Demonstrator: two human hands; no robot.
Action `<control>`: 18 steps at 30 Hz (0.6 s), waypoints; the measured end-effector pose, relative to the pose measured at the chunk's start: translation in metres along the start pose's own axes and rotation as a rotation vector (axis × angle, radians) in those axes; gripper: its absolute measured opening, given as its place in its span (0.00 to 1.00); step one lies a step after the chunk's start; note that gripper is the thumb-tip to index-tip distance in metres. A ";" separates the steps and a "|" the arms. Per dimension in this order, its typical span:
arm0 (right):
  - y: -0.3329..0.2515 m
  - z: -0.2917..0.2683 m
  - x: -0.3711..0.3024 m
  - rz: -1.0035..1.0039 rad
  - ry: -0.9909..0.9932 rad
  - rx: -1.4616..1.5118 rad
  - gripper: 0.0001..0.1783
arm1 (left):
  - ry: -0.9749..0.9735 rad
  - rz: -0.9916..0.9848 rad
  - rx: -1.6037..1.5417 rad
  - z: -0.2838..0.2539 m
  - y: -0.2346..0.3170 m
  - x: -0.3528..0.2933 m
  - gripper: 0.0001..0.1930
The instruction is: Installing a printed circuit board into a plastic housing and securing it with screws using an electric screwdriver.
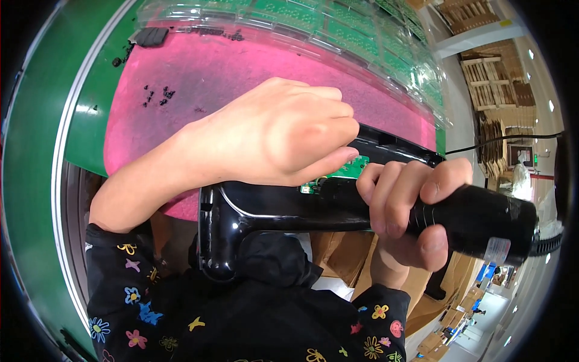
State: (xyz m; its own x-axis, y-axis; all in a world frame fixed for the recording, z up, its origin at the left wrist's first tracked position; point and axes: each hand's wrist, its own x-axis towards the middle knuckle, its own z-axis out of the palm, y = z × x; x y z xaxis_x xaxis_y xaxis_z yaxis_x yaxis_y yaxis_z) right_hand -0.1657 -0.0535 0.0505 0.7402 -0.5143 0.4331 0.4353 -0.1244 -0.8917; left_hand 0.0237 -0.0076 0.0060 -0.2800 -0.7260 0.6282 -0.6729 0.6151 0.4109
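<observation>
My right hand (416, 205) is wrapped round a black electric screwdriver (488, 220), which lies almost level with its corded end to the right. The tool's front end points left, towards a small green circuit board (353, 168) inside a glossy black plastic housing (220, 232). Over the housing, my left hand (307, 133) is closed, knuckles up, its thumb beside the board. Whatever its fingers hold or press is hidden beneath it. The screwdriver's tip cannot be made out either. The housing sits at the near edge of a pink mat (211, 72).
Several small black screws (161, 96) lie on the mat's left part. Clear plastic trays (289, 21) with green circuit boards line the far side. A dark block (151, 37) rests at the mat's far left corner. A black cable (506, 143) crosses at right. Cardboard (344, 256) shows below the bench.
</observation>
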 end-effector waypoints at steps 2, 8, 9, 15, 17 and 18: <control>0.005 -0.001 0.004 -0.033 -0.095 0.055 0.21 | 0.040 -0.019 0.006 0.001 0.000 -0.004 0.09; 0.003 -0.007 0.010 -0.083 -0.180 0.077 0.22 | -0.132 -0.053 0.032 0.000 0.001 -0.003 0.08; 0.001 -0.014 0.013 -0.051 -0.270 0.131 0.21 | -0.130 -0.053 0.032 0.001 -0.001 -0.002 0.08; 0.010 -0.010 0.019 0.017 -0.383 0.178 0.21 | -0.128 -0.061 0.048 0.002 -0.004 -0.011 0.11; 0.010 -0.006 0.017 0.004 -0.317 0.155 0.22 | -0.119 -0.047 0.057 0.003 -0.004 -0.009 0.11; 0.009 -0.006 0.016 0.005 -0.313 0.153 0.22 | -0.120 -0.045 0.054 0.002 -0.004 -0.008 0.11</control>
State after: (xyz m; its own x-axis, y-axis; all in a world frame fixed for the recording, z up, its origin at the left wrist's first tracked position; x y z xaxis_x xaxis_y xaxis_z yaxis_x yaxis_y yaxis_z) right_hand -0.1527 -0.0682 0.0486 0.8534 -0.2260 0.4697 0.4858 0.0186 -0.8738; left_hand 0.0272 -0.0052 -0.0025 -0.3265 -0.7857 0.5255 -0.7215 0.5663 0.3985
